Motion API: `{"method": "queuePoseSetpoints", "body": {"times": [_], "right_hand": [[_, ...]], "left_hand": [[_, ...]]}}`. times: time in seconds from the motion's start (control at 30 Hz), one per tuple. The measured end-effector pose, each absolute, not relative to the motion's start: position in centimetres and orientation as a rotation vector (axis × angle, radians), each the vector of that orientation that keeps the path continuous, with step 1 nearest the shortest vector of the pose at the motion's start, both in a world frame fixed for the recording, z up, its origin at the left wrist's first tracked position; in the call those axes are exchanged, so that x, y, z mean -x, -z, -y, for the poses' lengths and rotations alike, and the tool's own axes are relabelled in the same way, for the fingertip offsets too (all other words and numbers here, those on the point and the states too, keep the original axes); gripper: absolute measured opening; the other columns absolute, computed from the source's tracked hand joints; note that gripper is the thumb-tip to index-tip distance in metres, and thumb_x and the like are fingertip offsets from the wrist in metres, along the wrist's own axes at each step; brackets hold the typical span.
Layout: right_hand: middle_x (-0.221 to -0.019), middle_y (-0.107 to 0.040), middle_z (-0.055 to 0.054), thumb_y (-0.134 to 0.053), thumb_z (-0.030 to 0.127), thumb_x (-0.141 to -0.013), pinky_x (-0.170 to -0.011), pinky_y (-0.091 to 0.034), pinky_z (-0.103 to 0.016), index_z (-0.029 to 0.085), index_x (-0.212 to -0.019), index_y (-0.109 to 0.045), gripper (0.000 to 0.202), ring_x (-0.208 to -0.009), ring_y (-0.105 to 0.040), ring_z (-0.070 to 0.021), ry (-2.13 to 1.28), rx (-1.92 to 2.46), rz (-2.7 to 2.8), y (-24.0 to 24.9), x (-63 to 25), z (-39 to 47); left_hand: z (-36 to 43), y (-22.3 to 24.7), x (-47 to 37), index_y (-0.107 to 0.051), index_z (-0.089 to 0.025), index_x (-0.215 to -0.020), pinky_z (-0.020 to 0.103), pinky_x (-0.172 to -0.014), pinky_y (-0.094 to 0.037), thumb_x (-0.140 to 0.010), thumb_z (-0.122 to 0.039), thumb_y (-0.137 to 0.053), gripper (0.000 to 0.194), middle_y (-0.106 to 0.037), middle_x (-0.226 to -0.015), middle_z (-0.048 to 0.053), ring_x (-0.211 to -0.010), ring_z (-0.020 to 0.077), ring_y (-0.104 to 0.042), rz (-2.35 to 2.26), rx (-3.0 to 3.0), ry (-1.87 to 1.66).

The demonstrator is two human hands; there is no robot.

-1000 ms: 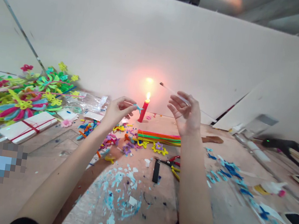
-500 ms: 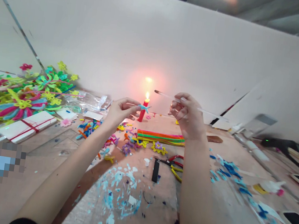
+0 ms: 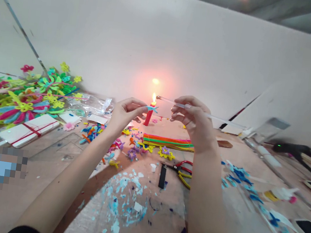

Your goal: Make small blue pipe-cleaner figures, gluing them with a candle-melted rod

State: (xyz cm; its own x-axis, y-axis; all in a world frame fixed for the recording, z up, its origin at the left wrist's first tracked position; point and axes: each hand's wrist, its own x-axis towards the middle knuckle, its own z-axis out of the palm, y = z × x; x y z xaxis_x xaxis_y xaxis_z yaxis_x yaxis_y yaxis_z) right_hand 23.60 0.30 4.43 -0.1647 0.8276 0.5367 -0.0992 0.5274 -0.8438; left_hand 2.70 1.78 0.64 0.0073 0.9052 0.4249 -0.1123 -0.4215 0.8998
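A red candle (image 3: 148, 118) burns upright near the back of the table. Just left of it, my left hand (image 3: 127, 113) pinches a small light-blue piece (image 3: 152, 109), star-like with thin points, which overlaps the candle's upper part in view. My right hand (image 3: 192, 114) holds a thin, clear glue stick (image 3: 169, 101) by its middle. The stick's darkened tip is beside the flame, and its other end extends to the right past my hand. Below my hands lies a bundle of coloured pipe cleaners (image 3: 166, 142), partly hidden by my right forearm.
Pliers (image 3: 184, 170) with red and yellow handles lie by my right forearm. Pipe-cleaner flowers (image 3: 30, 102) are heaped at the left. Blue scraps (image 3: 237, 174), a small glue bottle (image 3: 280, 194) and a black glue gun (image 3: 295, 151) lie right. A white panel (image 3: 111, 41) stands behind.
My right hand has moved slightly left, bringing the stick's dark tip closer to the flame. My left hand has shifted up a little with the blue piece.
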Motion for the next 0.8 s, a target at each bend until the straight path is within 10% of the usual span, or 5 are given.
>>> {"method": "queuePoseSetpoints", "body": {"times": [0.8], "right_hand": [[-0.072,-0.064,0.003,-0.062,0.025,-0.081,-0.07,-0.057,-0.033,0.024,-0.085,-0.065,0.005,-0.068,-0.065,-0.0132,-0.725,0.578,1.672,-5.3,-21.7,2.2]], "left_hand": [[0.6,-2.5,-2.8,-0.071,-0.02,-0.082,0.024,-0.053,-0.055,-0.076,-0.025,-0.077,0.01,-0.074,-0.072,0.001,-0.06,0.0129,-0.069,-0.831,-1.566,-1.637]]}}
